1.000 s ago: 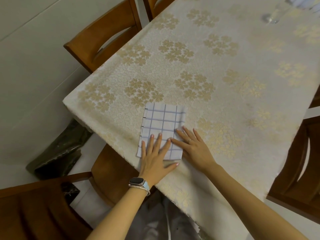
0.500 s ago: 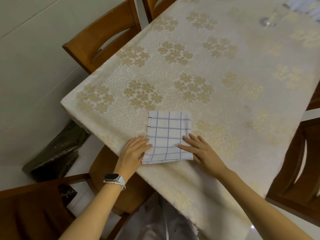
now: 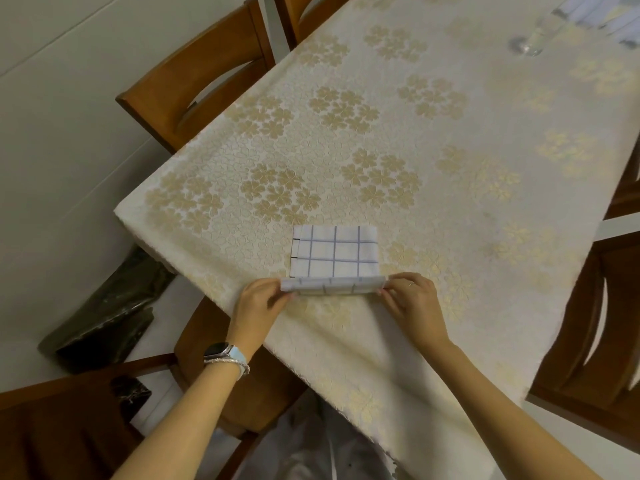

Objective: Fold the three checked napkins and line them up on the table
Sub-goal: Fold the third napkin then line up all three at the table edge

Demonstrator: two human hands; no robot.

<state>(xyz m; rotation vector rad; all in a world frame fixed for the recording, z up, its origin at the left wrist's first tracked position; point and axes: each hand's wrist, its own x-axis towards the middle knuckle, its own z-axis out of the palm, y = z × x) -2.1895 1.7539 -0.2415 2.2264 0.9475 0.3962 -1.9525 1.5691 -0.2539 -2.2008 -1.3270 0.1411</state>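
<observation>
While the napkin (image 3: 334, 251) lay flat on the table (image 3: 450, 168), close to the near edge and not far from the near left corner, both hands held its near border. The left hand (image 3: 258, 301) pinched the left end of this border, with the thumb and fingers closed narrowly on the cloth. The right hand (image 3: 414, 299) did the same at the right end. Between them the border was lifted a little and turned over, so that it made a low roll above the tablecloth, while the far part of the napkin rested flat.

The napkin seemed to be thin, soft cloth, already folded into several layers. It would probably be very light and would bend easily, so it could sag in the middle if it were held only at one point. The two near corners looked like the right places to hold it, because this keeps the edge straight for the next fold. The layers might slide on each other, so a firm pinch through all of them seemed wise.

Near the far right corner of the table stood a glass (image 3: 531, 43), with pale checked cloth just beyond it, perhaps more napkins; this could not be told for certain.
</observation>
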